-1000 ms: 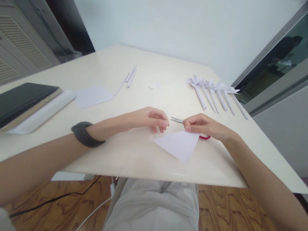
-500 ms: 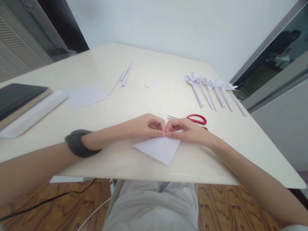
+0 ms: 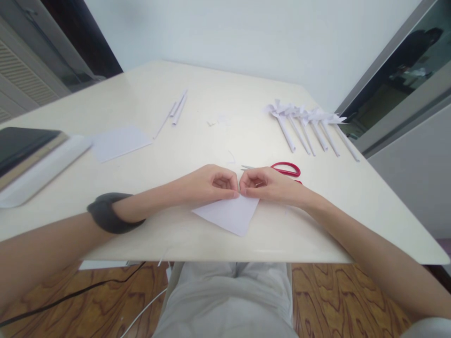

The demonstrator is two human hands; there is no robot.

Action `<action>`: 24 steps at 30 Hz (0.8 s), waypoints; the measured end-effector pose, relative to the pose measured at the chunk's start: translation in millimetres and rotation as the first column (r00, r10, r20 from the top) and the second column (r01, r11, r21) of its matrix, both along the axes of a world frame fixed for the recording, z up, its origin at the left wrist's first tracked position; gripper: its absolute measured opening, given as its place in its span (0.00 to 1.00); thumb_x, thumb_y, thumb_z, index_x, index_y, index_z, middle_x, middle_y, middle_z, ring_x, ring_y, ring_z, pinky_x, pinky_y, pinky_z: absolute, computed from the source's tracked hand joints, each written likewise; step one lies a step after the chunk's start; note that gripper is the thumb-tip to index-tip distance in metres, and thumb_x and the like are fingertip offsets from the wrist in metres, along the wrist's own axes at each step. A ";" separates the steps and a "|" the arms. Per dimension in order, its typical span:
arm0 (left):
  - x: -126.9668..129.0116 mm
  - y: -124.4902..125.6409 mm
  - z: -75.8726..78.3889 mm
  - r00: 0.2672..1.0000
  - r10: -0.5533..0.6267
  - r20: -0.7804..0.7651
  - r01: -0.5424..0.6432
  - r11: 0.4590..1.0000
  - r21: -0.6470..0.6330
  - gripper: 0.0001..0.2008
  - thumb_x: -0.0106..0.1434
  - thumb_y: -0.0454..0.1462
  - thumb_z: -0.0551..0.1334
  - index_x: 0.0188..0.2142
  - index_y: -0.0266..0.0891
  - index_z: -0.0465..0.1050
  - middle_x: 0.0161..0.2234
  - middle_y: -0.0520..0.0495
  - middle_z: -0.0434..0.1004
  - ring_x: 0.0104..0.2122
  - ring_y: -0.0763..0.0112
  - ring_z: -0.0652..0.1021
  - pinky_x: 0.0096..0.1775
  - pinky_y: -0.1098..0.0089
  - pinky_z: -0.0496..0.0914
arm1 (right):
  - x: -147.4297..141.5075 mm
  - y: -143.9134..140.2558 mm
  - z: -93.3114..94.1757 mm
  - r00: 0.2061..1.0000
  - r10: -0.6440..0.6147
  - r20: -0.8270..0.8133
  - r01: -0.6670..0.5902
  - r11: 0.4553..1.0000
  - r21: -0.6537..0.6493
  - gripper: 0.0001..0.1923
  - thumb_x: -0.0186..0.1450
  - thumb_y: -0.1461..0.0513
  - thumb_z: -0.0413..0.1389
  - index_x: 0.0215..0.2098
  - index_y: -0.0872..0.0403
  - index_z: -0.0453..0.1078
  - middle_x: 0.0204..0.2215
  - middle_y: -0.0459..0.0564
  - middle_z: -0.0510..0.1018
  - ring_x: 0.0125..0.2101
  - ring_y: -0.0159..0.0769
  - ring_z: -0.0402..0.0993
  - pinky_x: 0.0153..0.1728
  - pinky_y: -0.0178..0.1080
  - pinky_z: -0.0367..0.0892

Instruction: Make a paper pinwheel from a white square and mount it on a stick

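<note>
A piece of white paper (image 3: pixel 229 216) lies at the table's front edge, one pointed corner to the left and another toward me. My left hand (image 3: pixel 218 183) pinches its far edge between thumb and curled fingers. Close beside it, my right hand (image 3: pixel 260 183) pinches the same edge, its fingertips almost touching the left ones. The paper's far part is hidden behind the fingers. Just beyond my right hand lie scissors with red handles (image 3: pixel 287 169), partly covered by that hand. A thin curved paper strip (image 3: pixel 231 157) rests beyond my fingers.
Several white paper pinwheels on rolled sticks (image 3: pixel 287 134) lie in a row at the back right. Rolled paper tubes (image 3: pixel 179 108) and flat white paper (image 3: pixel 121 142) are at the left. A dark-screened device (image 3: pixel 28 143) sits at the far left. Small paper scraps (image 3: pixel 211 123) lie mid-table.
The view has shifted slightly. My fingertips have moved a little apart along the paper's far edge, both hands still pinching there.
</note>
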State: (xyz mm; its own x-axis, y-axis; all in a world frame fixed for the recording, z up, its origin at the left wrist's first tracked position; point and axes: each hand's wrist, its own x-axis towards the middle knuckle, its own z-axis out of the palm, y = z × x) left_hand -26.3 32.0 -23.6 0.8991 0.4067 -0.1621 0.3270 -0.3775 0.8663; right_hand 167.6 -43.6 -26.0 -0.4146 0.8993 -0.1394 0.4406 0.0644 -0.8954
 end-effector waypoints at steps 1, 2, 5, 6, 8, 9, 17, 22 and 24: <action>0.0 -0.1 0.2 1.000 -0.001 -0.001 0.001 1.000 0.003 0.07 0.58 0.38 0.59 0.27 0.37 0.71 0.23 0.54 0.69 0.24 0.77 0.69 0.25 0.77 0.60 | -0.2 -0.2 0.5 1.000 0.001 0.007 -0.001 1.000 0.001 0.04 0.61 0.62 0.52 0.32 0.56 0.67 0.27 0.45 0.68 0.28 0.30 0.62 0.27 0.33 0.55; 0.0 0.0 0.4 1.000 -0.002 -0.004 0.002 1.000 0.005 0.07 0.58 0.38 0.59 0.27 0.37 0.71 0.23 0.54 0.70 0.24 0.76 0.69 0.25 0.77 0.60 | 0.1 -0.2 1.3 1.000 0.005 0.013 -0.005 1.000 0.000 0.04 0.61 0.63 0.52 0.32 0.56 0.67 0.27 0.45 0.69 0.28 0.30 0.62 0.27 0.33 0.55; 0.1 0.6 0.7 0.999 -0.008 -0.032 0.008 1.000 0.005 0.08 0.58 0.39 0.60 0.27 0.37 0.71 0.23 0.53 0.70 0.24 0.76 0.69 0.25 0.77 0.60 | 5.2 0.7 6.4 0.999 0.047 0.019 -0.046 0.998 -0.033 0.03 0.60 0.64 0.53 0.31 0.56 0.67 0.26 0.44 0.68 0.26 0.29 0.61 0.25 0.32 0.54; 0.1 1.0 0.5 0.999 -0.008 -0.041 0.008 1.000 0.004 0.08 0.58 0.39 0.60 0.26 0.37 0.71 0.23 0.53 0.70 0.24 0.76 0.69 0.25 0.77 0.60 | 8.4 1.1 9.1 0.998 0.065 0.021 -0.064 0.997 -0.048 0.03 0.60 0.64 0.53 0.30 0.56 0.68 0.25 0.43 0.67 0.25 0.28 0.60 0.25 0.32 0.54; 0.1 2.0 0.0 0.998 -0.006 -0.056 0.006 1.000 0.000 0.09 0.57 0.40 0.60 0.26 0.37 0.71 0.23 0.53 0.70 0.24 0.76 0.69 0.24 0.77 0.59 | 16.8 1.7 15.6 0.994 0.101 0.027 -0.099 0.992 -0.081 0.04 0.60 0.64 0.53 0.29 0.56 0.68 0.23 0.42 0.66 0.23 0.27 0.59 0.24 0.32 0.53; 0.0 2.6 -0.3 0.998 -0.007 -0.060 0.007 1.000 -0.006 0.09 0.57 0.41 0.61 0.26 0.37 0.71 0.23 0.53 0.70 0.24 0.76 0.70 0.24 0.77 0.60 | 21.8 1.8 19.0 0.993 0.115 0.031 -0.112 0.989 -0.095 0.04 0.60 0.64 0.53 0.28 0.56 0.68 0.22 0.42 0.65 0.23 0.27 0.59 0.24 0.32 0.53; -5.7 10.2 0.1 0.999 0.011 -0.032 -0.014 0.996 -0.083 0.07 0.57 0.38 0.61 0.26 0.37 0.71 0.23 0.53 0.72 0.24 0.76 0.70 0.24 0.77 0.60 | 57.9 5.1 29.8 0.996 0.089 -0.001 -0.088 0.982 -0.164 0.06 0.63 0.64 0.55 0.28 0.56 0.66 0.21 0.41 0.64 0.20 0.25 0.56 0.20 0.31 0.51; -6.9 11.5 2.9 0.998 0.049 -0.029 -0.052 0.991 -0.127 0.08 0.56 0.41 0.63 0.27 0.38 0.74 0.22 0.54 0.71 0.22 0.77 0.68 0.23 0.77 0.58 | 50.9 5.8 25.9 0.996 0.019 -0.083 -0.024 0.998 -0.060 0.09 0.65 0.58 0.54 0.37 0.56 0.67 0.29 0.45 0.68 0.27 0.27 0.63 0.26 0.31 0.57; -6.4 10.2 2.7 0.999 0.045 -0.024 -0.048 0.985 -0.168 0.08 0.57 0.42 0.63 0.29 0.38 0.74 0.22 0.54 0.71 0.22 0.77 0.68 0.23 0.77 0.59 | 45.6 4.5 25.5 0.996 0.067 -0.067 -0.070 0.996 -0.056 0.11 0.67 0.56 0.51 0.40 0.56 0.68 0.33 0.48 0.70 0.30 0.29 0.65 0.29 0.32 0.60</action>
